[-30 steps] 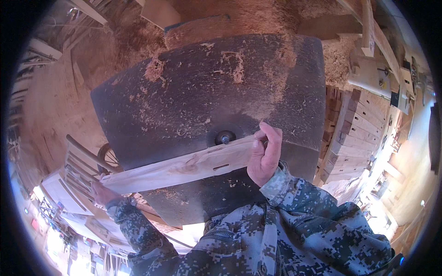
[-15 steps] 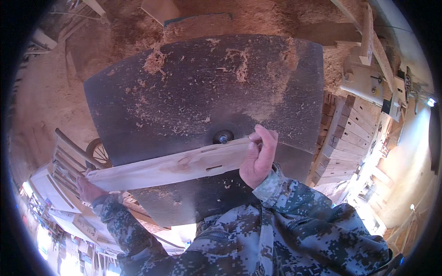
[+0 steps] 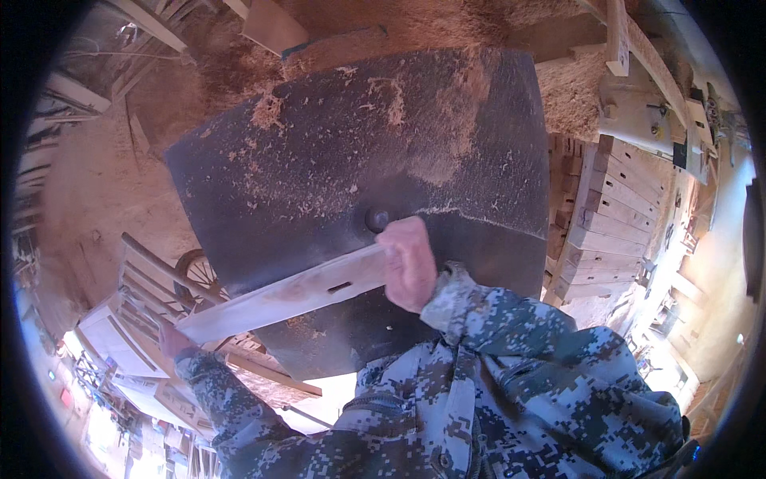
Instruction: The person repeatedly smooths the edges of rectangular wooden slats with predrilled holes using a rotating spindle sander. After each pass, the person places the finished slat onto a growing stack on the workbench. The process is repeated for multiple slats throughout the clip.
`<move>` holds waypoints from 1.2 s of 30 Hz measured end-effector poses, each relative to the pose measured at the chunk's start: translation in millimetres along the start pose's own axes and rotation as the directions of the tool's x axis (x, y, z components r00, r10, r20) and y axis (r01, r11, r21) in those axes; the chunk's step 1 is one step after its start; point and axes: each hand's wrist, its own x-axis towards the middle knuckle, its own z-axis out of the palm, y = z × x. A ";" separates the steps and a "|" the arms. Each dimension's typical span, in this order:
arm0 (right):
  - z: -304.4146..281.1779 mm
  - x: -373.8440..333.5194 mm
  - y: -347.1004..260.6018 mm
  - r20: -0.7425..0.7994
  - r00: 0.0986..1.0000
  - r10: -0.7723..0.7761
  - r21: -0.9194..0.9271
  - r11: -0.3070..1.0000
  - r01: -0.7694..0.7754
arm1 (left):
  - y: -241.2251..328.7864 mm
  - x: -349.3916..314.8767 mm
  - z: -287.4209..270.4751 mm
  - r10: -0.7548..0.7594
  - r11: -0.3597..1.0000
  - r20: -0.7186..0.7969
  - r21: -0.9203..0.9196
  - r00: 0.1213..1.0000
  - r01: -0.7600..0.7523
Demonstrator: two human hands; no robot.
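Observation:
A long pale wooden board (image 3: pixel 299 295) with a dark slot near its right part lies across the near side of a dark machine table (image 3: pixel 319 176). My left hand (image 3: pixel 171 339) grips its left end, beyond the table's edge. Around the right end my right hand (image 3: pixel 411 263) is closed, its fingers folded over the wood. Just above that hand, a round spindle (image 3: pixel 377 219) stands up from the table, close to the board's far edge. Whether board and spindle touch, I cannot tell.
Shavings (image 3: pixel 271 110) and sawdust lie scattered over the tabletop. Stacked slotted boards (image 3: pixel 610 215) stand at the right. A ladder-like wooden frame (image 3: pixel 155 279) and a spoked wheel (image 3: pixel 199 274) are at the left. Heaped sawdust (image 3: pixel 447 20) covers the ground beyond the table.
The board's right end has shifted left, and my right hand with it. My right fingers, raised before, are now curled over the end. The view has turned slightly.

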 end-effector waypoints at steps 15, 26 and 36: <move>-41.1 24.5 13.5 -0.177 0.943 0.280 -0.173 0.935 -0.310 | 82.2 43.3 -11.8 -0.074 0.223 0.475 -0.849 0.877 0.479; -39.2 27.0 13.1 -0.122 0.948 0.295 -0.158 0.937 -0.312 | 83.6 39.3 -9.7 -0.243 0.323 0.374 -0.839 0.895 0.438; -26.6 28.3 8.7 -0.107 0.969 0.224 -0.229 0.942 -0.243 | 96.0 32.5 -35.2 -0.260 0.254 0.381 -0.860 0.887 0.443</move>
